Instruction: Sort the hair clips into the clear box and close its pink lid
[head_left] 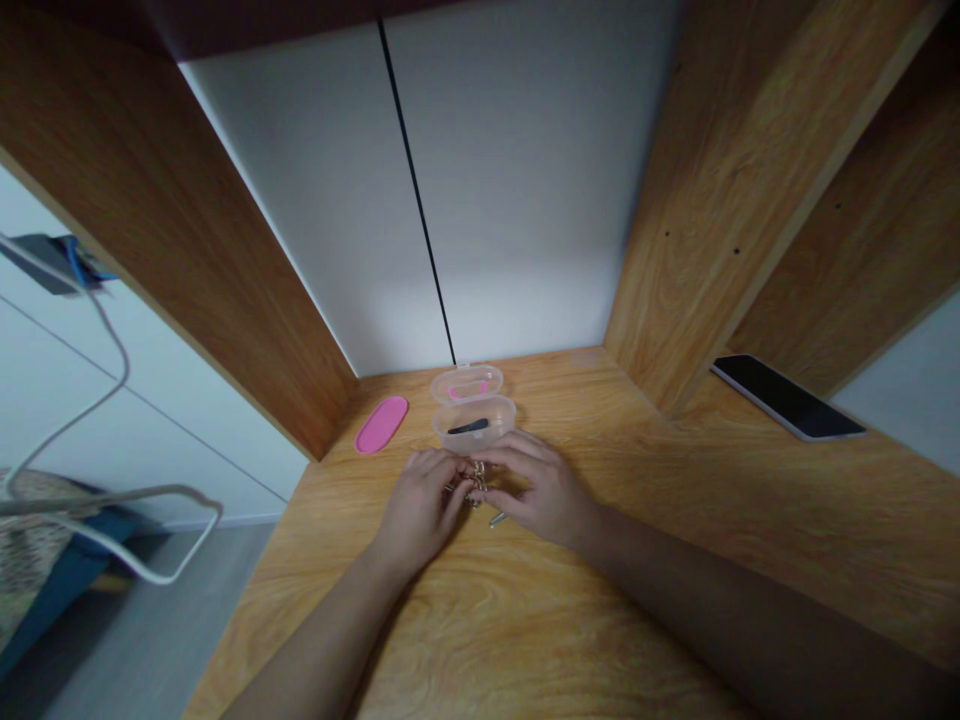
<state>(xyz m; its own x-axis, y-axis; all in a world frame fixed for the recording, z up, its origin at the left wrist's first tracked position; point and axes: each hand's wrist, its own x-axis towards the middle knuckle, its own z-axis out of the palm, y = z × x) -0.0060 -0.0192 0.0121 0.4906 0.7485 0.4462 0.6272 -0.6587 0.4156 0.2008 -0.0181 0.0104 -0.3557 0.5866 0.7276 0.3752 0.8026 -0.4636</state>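
Observation:
My left hand (420, 500) and my right hand (536, 485) meet over the wooden desk (525, 620), fingers pinched together on a small cluster of metal pieces (477, 478) that looks like a chain or a bunch of clips. A thin metal bit (497, 519) pokes out beneath my right hand. Just behind the hands stands a small clear plastic box (474, 418) with its lid hinged open and a dark slim object (469, 427) inside. A pink oval lid (382, 424) lies flat to the box's left.
A dark phone (787, 397) lies on the desk's right part behind a wooden divider panel (720, 200). A wooden side panel (187, 230) rises at left, a white wall behind. White cables (112, 400) hang left of the desk over the floor.

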